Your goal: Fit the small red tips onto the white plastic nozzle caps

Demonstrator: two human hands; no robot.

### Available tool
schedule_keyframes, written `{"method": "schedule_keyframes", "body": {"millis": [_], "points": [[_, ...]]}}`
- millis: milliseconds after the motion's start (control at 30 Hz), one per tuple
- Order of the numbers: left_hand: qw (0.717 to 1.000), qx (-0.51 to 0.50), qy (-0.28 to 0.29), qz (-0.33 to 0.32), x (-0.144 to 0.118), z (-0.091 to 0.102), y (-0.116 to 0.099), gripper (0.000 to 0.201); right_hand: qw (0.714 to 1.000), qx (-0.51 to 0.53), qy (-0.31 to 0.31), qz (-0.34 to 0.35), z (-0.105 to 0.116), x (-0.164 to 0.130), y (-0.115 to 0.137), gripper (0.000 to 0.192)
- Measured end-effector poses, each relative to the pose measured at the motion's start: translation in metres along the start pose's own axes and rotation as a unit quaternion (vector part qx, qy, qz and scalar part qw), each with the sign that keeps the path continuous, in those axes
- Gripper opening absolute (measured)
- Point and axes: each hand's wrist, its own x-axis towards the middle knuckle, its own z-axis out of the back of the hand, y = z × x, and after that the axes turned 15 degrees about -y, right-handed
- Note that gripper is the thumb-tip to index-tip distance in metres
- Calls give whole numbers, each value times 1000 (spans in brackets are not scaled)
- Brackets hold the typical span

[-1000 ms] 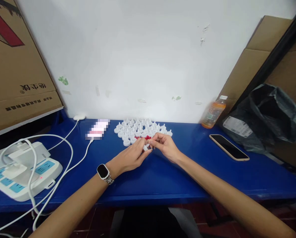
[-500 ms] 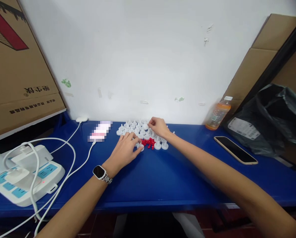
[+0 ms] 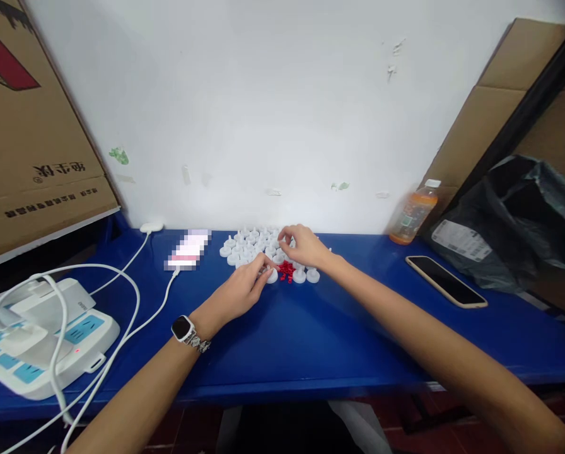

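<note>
A cluster of several small white plastic caps (image 3: pixel 244 247) lies on the blue table (image 3: pixel 311 340) near the wall. A small heap of red bits (image 3: pixel 287 270) sits at its front edge. My left hand (image 3: pixel 239 291), with a watch on the wrist, rests on the table. Its fingertips are pinched together beside a white cap (image 3: pixel 272 276) in the front row, and what they hold is too small to tell. My right hand (image 3: pixel 305 247) reaches over the cluster, its thumb and fingers closed on a white cap (image 3: pixel 282 239).
A white power strip (image 3: pixel 36 343) with plugs and looping white cables lies at the left. A blurred item (image 3: pixel 188 249) and a charger lie behind. A dark phone (image 3: pixel 446 280), an orange drink bottle (image 3: pixel 412 214), a black bag (image 3: pixel 514 221) and cardboard stand at the right.
My hands, together a second ago on one white piece, have parted. The left set a cap down in the front row. The right reached into the cluster and closed on a cap.
</note>
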Motion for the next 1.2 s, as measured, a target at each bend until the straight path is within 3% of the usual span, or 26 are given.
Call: {"method": "schedule_keyframes", "body": {"millis": [200,467,567,633,767,867,1033,1200], "points": [[999,-43,3,27,0,-4,-3,34,993,-32,46,105,28,-57,22,16],[1000,-18,10,19,-1,-5,-1,41,987,-54,65,137,16,-59,23,14],[1000,10,16,18,-2,-5,-3,35,996,23,24,88,18,-59,24,13],[999,26,17,15,-3,-5,-5,30,991,133,-22,-4,19,-58,26,15],[999,34,33,6,-3,-7,-8,16,913,369,-54,-169,15,-60,35,26],[999,35,37,9,-3,-9,-10,7,871,449,-29,-194,11,-63,40,32],[998,8,49,46,-5,-9,-16,17,856,473,0,-207,12,-67,43,34],[998,1,56,41,-8,-6,-20,21,838,500,29,-217,14,-67,45,33]]}}
